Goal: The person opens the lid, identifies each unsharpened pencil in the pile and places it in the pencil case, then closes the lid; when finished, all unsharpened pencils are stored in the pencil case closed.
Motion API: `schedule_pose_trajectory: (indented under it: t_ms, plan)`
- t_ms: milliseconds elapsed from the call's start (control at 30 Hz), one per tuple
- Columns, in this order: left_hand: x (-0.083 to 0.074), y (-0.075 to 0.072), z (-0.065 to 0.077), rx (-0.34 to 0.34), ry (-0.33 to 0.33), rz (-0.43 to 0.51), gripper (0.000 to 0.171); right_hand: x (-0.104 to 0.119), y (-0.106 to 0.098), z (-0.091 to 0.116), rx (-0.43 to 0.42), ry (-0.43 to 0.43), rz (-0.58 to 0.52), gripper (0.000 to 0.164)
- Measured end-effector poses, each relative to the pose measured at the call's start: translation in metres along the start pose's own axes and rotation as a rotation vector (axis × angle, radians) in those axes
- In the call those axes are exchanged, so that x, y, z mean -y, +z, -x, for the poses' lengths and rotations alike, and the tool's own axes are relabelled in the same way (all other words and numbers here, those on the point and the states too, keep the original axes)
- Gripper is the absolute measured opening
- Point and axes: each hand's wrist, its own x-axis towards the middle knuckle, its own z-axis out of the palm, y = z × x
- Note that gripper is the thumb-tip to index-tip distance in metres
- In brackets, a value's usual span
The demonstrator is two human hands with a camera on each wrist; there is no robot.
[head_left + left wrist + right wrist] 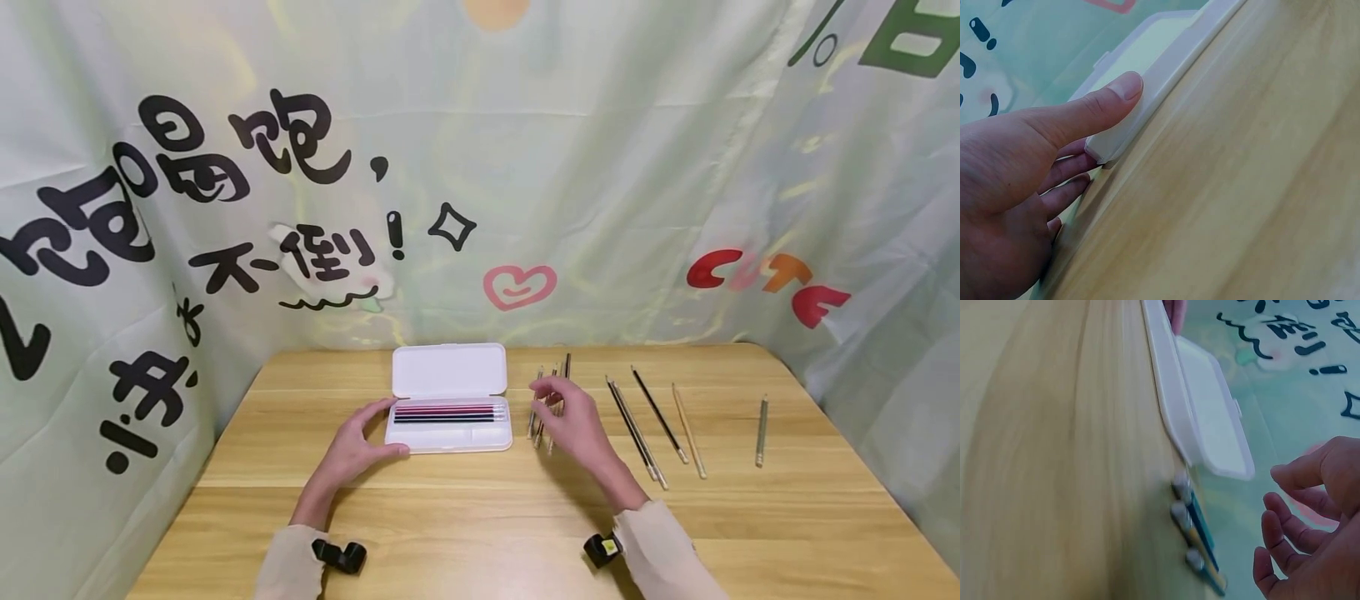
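Facing printed fabric (615, 183) across a wooden worktop (465, 517), the left hand (354, 447) grips a white case (450, 371), the right hand (576, 423) loosely curled, empty.

1. On the desk (465, 533), we see the case (435, 442), its lid (448, 371) behind it, pencils (444, 414) inside along the back.
2. We find the left hand (356, 442) at the case's left end.
3. Right of the case, we see loose pencils (567, 366) near the right hand (573, 425).
4. Farther right, we find more pencils (658, 414).
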Motion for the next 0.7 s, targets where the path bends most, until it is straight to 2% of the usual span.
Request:
schedule_pose_trajectory:
  t_ms: [233, 467, 700]
  plan:
    - [0.000, 0.001, 0.002, 0.005, -0.009, 0.013, 0.092, -0.021, -0.018, 0.005, -0.009, 0.104, 0.011, 0.032]
    - [0.001, 0.000, 0.002, 0.001, -0.004, -0.013, 0.092, -0.037, -0.024, 0.006, 0.077, 0.232, 0.118, 0.046]
    - [0.000, 0.001, 0.000, -0.003, -0.001, -0.028, 0.090, -0.038, -0.027, 0.006, 0.103, 0.245, 0.241, 0.055]
